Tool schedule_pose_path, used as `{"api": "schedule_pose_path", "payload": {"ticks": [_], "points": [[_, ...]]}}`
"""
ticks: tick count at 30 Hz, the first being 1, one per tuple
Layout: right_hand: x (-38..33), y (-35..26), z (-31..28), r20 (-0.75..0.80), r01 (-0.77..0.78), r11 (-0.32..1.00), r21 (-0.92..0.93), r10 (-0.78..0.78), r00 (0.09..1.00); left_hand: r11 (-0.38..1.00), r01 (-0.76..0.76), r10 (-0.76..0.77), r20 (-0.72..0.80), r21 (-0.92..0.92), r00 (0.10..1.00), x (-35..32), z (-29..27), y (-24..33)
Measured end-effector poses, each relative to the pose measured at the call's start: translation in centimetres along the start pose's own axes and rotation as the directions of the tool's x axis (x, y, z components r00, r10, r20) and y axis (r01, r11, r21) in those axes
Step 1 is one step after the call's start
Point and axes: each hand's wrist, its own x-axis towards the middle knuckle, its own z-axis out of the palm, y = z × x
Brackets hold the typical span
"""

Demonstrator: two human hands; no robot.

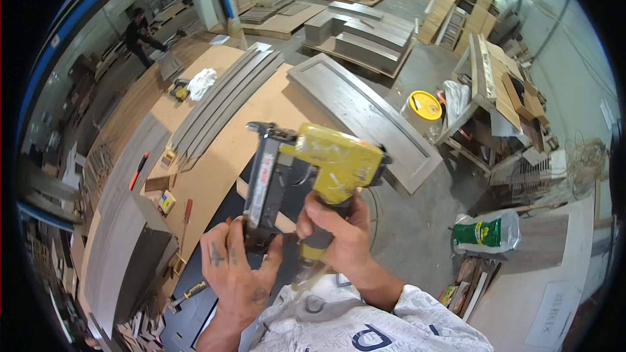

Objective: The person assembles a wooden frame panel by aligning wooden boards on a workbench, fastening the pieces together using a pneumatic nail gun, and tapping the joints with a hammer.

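A yellow and black nail gun [339, 153] is held up in front of me, its nose pointing to the far left. My right hand [340, 234] is wrapped round its handle. The fingers and thumb of my left hand [240, 277] pinch the near end of its long dark magazine [262, 186]. Whether a strip of nails sits between those fingers is hidden. Beneath the gun are a dark panel [228, 221] and pale wood strips. A grey framed cabinet door [365, 117] lies beyond the gun, to the right.
Several grey mouldings [228, 101] lie on the tan board at left, near a red-and-black marker [139, 171], a screwdriver [187, 212] and a hammer [189, 292]. A yellow-lidded bucket [424, 105] and a green bag [482, 233] are at right. Another person [138, 36] works far left.
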Motion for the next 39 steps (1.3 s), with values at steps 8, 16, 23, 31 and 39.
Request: {"api": "schedule_pose_path", "payload": {"ticks": [8, 16, 23, 31, 39], "points": [[1.8, -1.3, -1.1, -0.117, 0.073, 0.997, 0.023, -0.07, 0.991, 0.999, 0.029, -0.023, 0.173, -0.028, 0.985, -4.7, -0.6, -2.0], [1.3, -1.5, -4.3, 0.218, -0.123, 0.985, 0.117, 0.096, 0.971, 0.46, 0.27, -0.325, 0.123, -0.846, 0.938, 2.2, -5.0, -1.1], [0.6, -0.6, -3.0, 0.419, -0.176, 0.972, 0.158, 0.095, 0.903, 0.257, 0.463, -0.31, 0.381, -0.849, 0.871, 3.5, -4.5, -0.2], [-0.2, -1.1, -2.6, 0.385, -0.139, 0.981, 0.138, 0.077, 0.92, 0.294, 0.428, -0.281, 0.35, -0.855, 0.893, 3.4, -3.9, 0.0], [-1.4, -0.8, -1.7, 0.313, -0.092, 0.993, 0.077, 0.063, 0.947, 0.095, 0.499, -0.288, 0.456, -0.861, 0.842, 3.6, -4.5, 0.7]]}}
